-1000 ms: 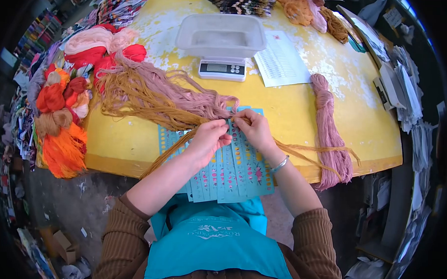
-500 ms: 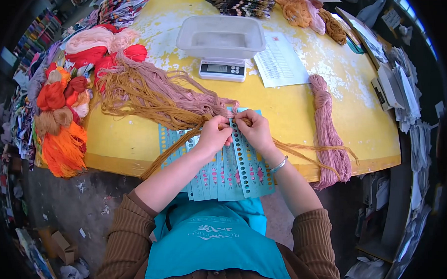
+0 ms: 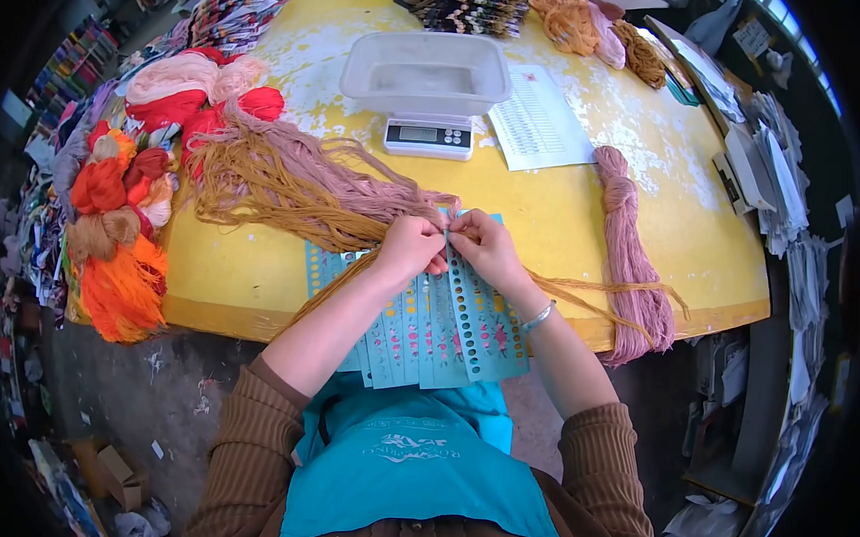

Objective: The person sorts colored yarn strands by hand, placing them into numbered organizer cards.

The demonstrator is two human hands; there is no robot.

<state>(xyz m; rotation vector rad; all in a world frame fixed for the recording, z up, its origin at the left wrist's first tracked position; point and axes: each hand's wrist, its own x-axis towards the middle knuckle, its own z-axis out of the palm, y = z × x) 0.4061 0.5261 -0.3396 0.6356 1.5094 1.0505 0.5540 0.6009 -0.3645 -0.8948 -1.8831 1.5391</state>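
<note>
Wearing a turquoise apron (image 3: 375,480). Beyond it, has overlapping turquoise cards (image 3: 427,349) reaching past the near edge of the yellow bench (image 3: 705,250). At the cards' top, pinches mustard thread (image 3: 337,231) with a closed grip of left hand (image 3: 415,244) and right hand (image 3: 485,247), close together; cannot tell the exact strands held in each. Rightward, trails loose ends across a pink skein (image 3: 634,266). Leftward, has mustard spread against pink thread (image 3: 329,175). Farther, has a scale (image 3: 429,136) under a clear tub (image 3: 427,74).

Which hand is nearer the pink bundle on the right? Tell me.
Right: the right hand is left of that pink bundle, apart from it; the left hand is farther left.
</note>
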